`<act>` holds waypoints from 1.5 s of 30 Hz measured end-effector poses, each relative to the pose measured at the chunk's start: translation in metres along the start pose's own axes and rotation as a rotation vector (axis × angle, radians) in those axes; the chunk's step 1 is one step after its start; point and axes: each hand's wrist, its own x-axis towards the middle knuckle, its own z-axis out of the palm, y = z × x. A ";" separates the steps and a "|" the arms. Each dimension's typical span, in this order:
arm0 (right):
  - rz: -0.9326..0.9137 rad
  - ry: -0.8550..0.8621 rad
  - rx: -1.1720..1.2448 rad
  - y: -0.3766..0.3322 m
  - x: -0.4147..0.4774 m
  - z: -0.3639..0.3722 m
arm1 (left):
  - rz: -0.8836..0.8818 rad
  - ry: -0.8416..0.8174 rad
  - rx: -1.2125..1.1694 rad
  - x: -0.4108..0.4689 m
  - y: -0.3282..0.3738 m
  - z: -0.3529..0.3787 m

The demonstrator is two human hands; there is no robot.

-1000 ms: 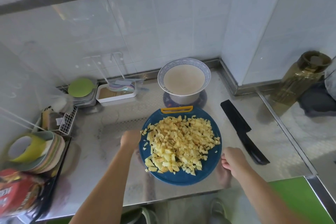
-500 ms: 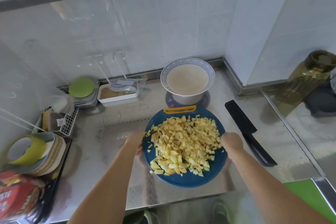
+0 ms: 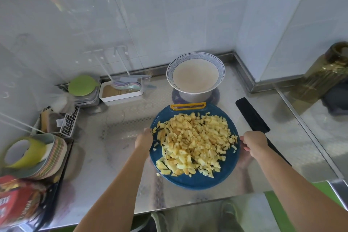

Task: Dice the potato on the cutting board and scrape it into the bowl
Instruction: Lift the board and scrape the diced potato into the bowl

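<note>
potato: we've got the diced potato [image 3: 195, 143] piled on the round blue cutting board [image 3: 197, 181], with a few cubes strayed toward its left rim
grip: our left hand [image 3: 144, 140] curls over the board's left rim and our right hand [image 3: 253, 143] over the right, both clamped on, pile between them
bowl: the bowl [image 3: 221, 70] sits just behind the board's yellow handle
in the way: a black knife [image 3: 252, 117] lies just right of the board, partly hidden by our right hand
room: the bench [image 3: 113, 137] is bare steel on the left, and its front edge is near the board
</note>
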 end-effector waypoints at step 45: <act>-0.217 -0.659 0.412 -0.198 0.028 0.017 | 0.007 -0.087 -0.954 -0.063 0.102 0.014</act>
